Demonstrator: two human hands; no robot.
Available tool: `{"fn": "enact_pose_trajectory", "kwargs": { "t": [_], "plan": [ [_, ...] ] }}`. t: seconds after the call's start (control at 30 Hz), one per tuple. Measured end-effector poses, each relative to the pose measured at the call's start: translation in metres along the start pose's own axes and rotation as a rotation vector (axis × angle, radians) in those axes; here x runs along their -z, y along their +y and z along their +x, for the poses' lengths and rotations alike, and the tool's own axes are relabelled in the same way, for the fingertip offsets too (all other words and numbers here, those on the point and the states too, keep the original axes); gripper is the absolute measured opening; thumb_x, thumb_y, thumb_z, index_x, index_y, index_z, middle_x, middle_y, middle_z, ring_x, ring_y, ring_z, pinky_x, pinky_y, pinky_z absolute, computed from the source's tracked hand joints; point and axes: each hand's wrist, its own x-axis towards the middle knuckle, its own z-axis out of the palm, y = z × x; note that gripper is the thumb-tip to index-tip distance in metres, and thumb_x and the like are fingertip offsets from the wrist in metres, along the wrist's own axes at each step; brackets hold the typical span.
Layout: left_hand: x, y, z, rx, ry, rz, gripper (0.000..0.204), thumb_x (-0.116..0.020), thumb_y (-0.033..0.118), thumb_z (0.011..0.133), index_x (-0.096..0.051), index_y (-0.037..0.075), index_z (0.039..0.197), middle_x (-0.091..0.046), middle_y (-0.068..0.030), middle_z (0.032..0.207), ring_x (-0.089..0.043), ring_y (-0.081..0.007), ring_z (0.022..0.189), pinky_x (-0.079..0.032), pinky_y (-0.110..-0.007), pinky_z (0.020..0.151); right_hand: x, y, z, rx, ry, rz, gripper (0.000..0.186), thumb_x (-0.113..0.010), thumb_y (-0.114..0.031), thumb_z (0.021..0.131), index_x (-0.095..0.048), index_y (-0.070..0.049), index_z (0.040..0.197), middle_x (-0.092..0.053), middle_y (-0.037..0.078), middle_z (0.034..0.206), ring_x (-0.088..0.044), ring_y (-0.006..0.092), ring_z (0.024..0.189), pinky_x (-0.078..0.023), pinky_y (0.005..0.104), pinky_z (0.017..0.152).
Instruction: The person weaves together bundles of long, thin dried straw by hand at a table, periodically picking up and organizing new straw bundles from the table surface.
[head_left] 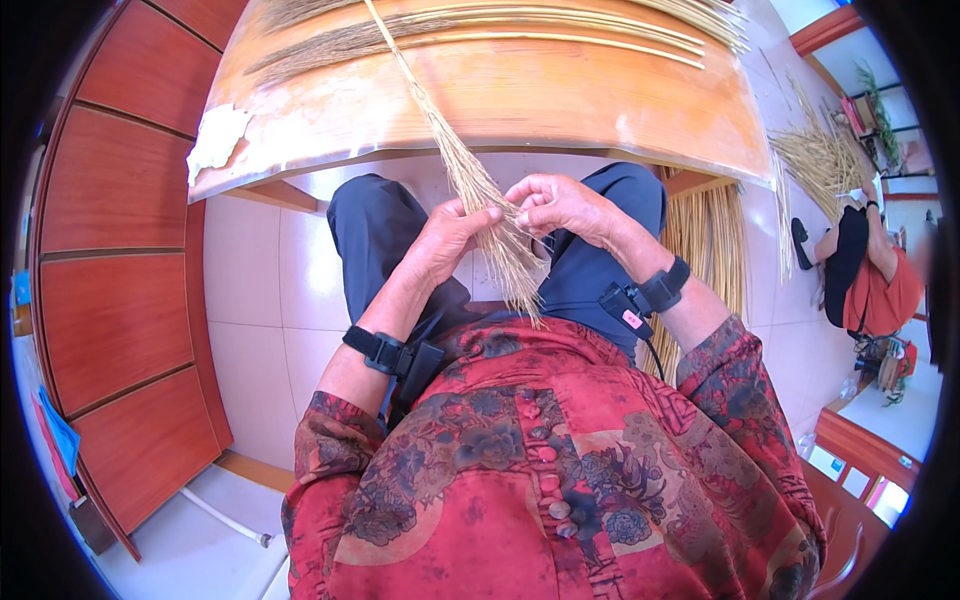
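Observation:
A long dried straw stalk with a feathery seed head (515,280) runs from the tabletop down over my lap. My left hand (457,232) is closed around the feathery part, thumb across it. Just to the right, my right hand (555,210) has its fingers curled and pinching at fine strands of the same head. Above both hands is the wooden table (570,110), its front edge close by, with more stalks (470,25) lying across its back part.
Long stalks (705,255) stand beside the table's right leg. A red wooden cabinet (130,185) lines the left. At the right, another person (870,290) in an orange top sits near a pile of straw (810,155). A torn white patch (215,140) marks the table's left corner.

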Motion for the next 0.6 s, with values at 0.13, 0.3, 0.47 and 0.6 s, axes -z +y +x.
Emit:
{"fn": "enact_pose_trajectory", "kwargs": {
  "t": [0.13, 0.3, 0.47, 0.6],
  "plan": [
    [0.000, -0.001, 0.002, 0.000, 0.035, 0.000, 0.012, -0.060, 0.012, 0.079, -0.057, 0.004, 0.087, -0.057, -0.0014, 0.078, -0.054, -0.0090, 0.069, -0.045, -0.023, 0.064, 0.001, 0.001, -0.004, -0.023, 0.003, 0.003, 0.036, -0.057, -0.007, 0.073, -0.046, 0.006, 0.105, -0.051, 0.002, 0.068, -0.047, 0.0069, 0.059, -0.038, 0.0196, 0.052],
    [0.001, -0.001, 0.004, -0.005, 0.046, -0.017, 0.011, -0.059, 0.012, 0.079, -0.056, 0.004, 0.086, -0.057, -0.0016, 0.075, -0.053, -0.0086, 0.063, -0.044, -0.021, 0.056, 0.003, -0.002, -0.012, -0.079, 0.004, 0.031, 0.036, -0.058, -0.011, 0.076, -0.044, 0.002, 0.107, -0.052, 0.002, 0.075, -0.051, 0.0083, 0.063, -0.042, 0.0190, 0.058],
    [0.001, 0.001, 0.006, -0.030, 0.020, -0.036, 0.011, -0.059, 0.012, 0.079, -0.057, 0.004, 0.085, -0.057, -0.0020, 0.074, -0.051, -0.0083, 0.060, -0.041, -0.019, 0.051, -0.013, -0.007, -0.016, -0.097, 0.098, 0.085, 0.038, -0.059, -0.012, 0.076, -0.044, 0.001, 0.109, -0.053, 0.002, 0.075, -0.052, 0.0089, 0.064, -0.043, 0.0200, 0.057],
    [-0.003, 0.004, 0.007, -0.036, 0.014, -0.051, 0.013, -0.059, 0.013, 0.079, -0.057, 0.003, 0.087, -0.058, -0.0022, 0.075, -0.052, -0.0081, 0.061, -0.042, -0.020, 0.052, -0.021, -0.002, -0.009, -0.059, 0.046, 0.072, 0.040, -0.059, -0.011, 0.075, -0.044, 0.002, 0.110, -0.053, 0.003, 0.073, -0.052, 0.0092, 0.061, -0.043, 0.0212, 0.054]
  ]
}}
